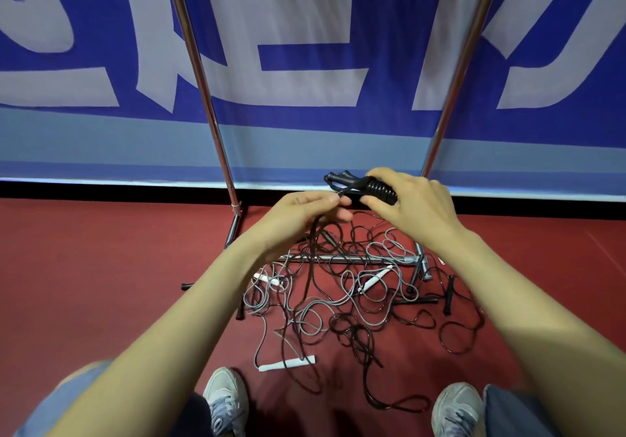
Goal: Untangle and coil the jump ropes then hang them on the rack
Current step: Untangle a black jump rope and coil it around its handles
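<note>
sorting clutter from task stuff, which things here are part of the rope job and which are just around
Job: black rope gripped by left hand and right hand; rope tangle on the floor; rack.
Just around: blue banner; shoes.

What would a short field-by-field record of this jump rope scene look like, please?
left hand: pinches a strand of the black jump rope
right hand: grips the same rope where it is wound round its handles
pile: grey and black ropes tangled on the red floor, across the rack's lower bar
rack: chrome uprights, top out of view
white handle: lies nearest the shoes
stage: coiling under way; no rope seen hung
</note>
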Motion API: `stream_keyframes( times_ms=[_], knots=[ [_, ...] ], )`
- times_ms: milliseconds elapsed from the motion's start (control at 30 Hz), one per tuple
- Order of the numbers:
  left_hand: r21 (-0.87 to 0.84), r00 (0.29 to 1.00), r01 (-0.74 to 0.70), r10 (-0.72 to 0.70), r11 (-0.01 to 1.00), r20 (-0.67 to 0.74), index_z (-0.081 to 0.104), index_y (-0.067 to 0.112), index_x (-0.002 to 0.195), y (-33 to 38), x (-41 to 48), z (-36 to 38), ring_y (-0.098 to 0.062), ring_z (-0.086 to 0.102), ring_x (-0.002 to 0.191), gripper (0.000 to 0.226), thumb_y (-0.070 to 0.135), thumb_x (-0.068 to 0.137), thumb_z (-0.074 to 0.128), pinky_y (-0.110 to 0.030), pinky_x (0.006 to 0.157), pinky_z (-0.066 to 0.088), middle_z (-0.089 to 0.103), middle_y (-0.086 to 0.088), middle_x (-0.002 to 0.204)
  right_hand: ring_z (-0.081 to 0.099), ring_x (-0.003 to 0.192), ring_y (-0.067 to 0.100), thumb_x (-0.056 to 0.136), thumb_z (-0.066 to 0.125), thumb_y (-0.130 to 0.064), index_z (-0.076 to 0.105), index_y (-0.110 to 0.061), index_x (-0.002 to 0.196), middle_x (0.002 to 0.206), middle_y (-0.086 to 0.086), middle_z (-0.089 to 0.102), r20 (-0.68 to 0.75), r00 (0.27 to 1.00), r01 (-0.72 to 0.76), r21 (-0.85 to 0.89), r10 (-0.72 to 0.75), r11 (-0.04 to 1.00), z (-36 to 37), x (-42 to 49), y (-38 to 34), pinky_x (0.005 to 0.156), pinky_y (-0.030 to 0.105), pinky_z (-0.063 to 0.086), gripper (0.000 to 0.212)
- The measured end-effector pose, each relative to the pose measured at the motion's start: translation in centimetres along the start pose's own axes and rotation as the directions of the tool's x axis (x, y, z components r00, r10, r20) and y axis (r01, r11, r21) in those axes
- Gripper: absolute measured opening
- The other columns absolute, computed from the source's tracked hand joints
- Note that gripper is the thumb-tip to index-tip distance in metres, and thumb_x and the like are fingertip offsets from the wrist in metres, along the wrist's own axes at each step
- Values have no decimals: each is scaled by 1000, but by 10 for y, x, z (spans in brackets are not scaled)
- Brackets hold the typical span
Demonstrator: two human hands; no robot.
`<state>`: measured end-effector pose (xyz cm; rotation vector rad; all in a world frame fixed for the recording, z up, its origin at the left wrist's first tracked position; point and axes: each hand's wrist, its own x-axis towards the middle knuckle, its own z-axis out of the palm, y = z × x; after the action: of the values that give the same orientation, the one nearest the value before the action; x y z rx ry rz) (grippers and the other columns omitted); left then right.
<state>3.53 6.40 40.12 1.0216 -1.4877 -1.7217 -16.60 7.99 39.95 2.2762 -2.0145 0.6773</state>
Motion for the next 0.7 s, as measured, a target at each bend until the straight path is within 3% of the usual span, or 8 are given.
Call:
stream_keyframes(
  times_ms=[100,167,233,267,367,433,533,700],
  knots=[
    [440,998,-52,38,897,41,69,13,105,-2,-3,-5,-8,66,84,25,32,95,57,-21,84,49,73,-2,90,63,102,33,92,55,-48,54,-30,125,113,-2,69,-40,997,-72,10,72,997,-1,2,6,74,36,42,38],
    [763,999,-37,43,645,11,70,18,102,-13,0,-10,-13,66,91,23,38,92,62,-29,88,50,73,2,95,62,101,36,92,56,-47,55,-30,126,113,0,69,-77,989,-124,39,126,992,-4,3,11,77,38,43,38],
    [883,998,26,32,469,-47,67,21,111,-24,2,-13,-16,64,98,23,33,92,63,-27,87,49,71,0,104,62,99,37,91,58,-47,56,-31,125,111,1,69,-115,981,-151,62,157,987,-7,4,15,78,39,45,38],
    [875,998,52,16,482,-68,66,20,117,-28,3,-13,-16,63,102,27,30,91,64,-22,86,46,70,-1,110,62,99,37,91,58,-47,56,-31,125,109,2,69,-124,979,-156,72,164,985,-9,3,15,78,39,45,38],
    [681,979,98,51,726,-196,67,19,119,-28,6,-9,-14,57,106,36,31,85,71,-18,84,39,61,-4,114,62,100,35,91,58,-48,57,-32,126,109,1,70,-94,982,-155,86,163,984,-9,3,13,78,37,44,38],
    [708,947,34,204,705,-249,66,21,120,-25,8,-6,-14,45,109,42,37,81,74,-22,91,35,51,-3,111,63,100,34,91,57,-49,55,-33,127,110,-1,70,-58,988,-138,53,141,989,-6,3,9,76,36,43,39],
    [705,942,-129,308,697,-132,64,24,122,-21,9,1,-5,42,118,39,31,85,72,-19,101,30,53,6,118,63,101,33,92,53,-51,53,-33,128,113,-2,69,-13,998,-69,-13,69,998,0,1,0,76,37,45,40],
    [219,994,-108,108,970,13,66,14,111,-14,11,15,-16,69,93,23,20,100,47,-30,98,45,72,0,92,63,104,30,93,52,-46,51,-34,133,119,-4,67,-30,998,-50,12,50,999,3,2,-4,78,37,46,41]
  ],
)
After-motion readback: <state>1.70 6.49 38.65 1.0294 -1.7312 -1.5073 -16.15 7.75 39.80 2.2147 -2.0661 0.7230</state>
